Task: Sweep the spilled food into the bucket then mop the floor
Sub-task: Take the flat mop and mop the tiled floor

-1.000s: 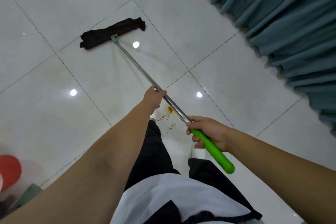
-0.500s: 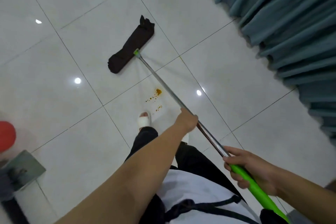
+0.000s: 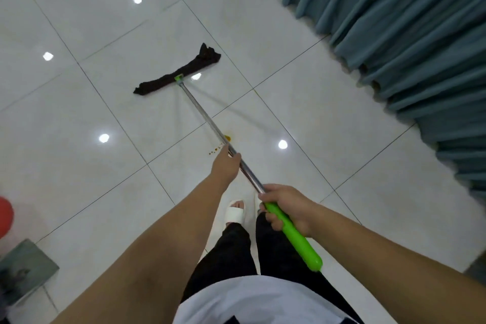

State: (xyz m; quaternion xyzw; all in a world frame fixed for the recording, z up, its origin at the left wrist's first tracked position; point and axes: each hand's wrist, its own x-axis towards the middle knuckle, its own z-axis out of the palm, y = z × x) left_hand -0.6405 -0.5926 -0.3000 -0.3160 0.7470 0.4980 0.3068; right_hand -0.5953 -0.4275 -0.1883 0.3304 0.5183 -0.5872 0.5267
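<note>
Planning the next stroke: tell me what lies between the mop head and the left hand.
In the head view: the bare metal pole, and orange stains beside the left hand; mop head is beyond.

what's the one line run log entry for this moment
left hand: on steel pole | right hand: on green grip | dark cloth mop head: beyond orange spots

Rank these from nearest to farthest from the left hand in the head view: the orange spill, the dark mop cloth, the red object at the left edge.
1. Orange spill: just beyond the left hand, by the pole.
2. Dark mop cloth: farther ahead, at the pole's end.
3. Red object: far left edge.
</note>
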